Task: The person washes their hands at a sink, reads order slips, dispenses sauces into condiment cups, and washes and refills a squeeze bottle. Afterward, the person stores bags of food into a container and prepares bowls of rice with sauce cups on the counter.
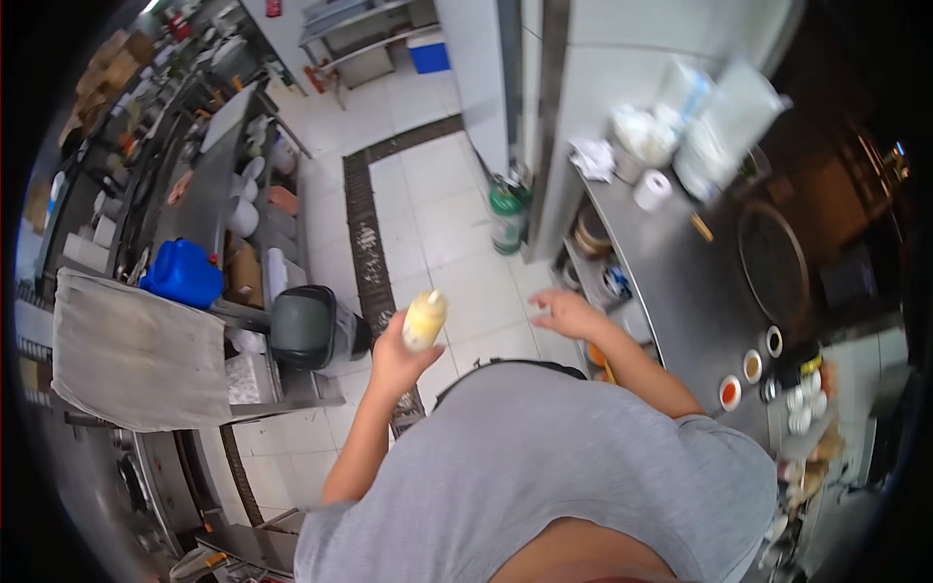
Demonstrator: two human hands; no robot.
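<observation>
My left hand (397, 358) is wrapped around a small squeeze bottle (426, 319) with pale yellow contents and a light tip. The bottle is held nearly upright in front of my body, over the tiled floor. To the right, my right hand (569, 313) hangs in the air with its fingers apart and nothing in it. It is near the edge of the steel counter (671, 282) but not touching it.
A green gas cylinder (506, 216) stands by the wall ahead. Left are a grey bin (303, 325), a blue jerrycan (182, 274) and a cloth-covered surface (141, 355). Small sauce bowls (730, 393) and a paper roll (652, 190) sit on the right counter. A drain grate (363, 233) crosses the floor.
</observation>
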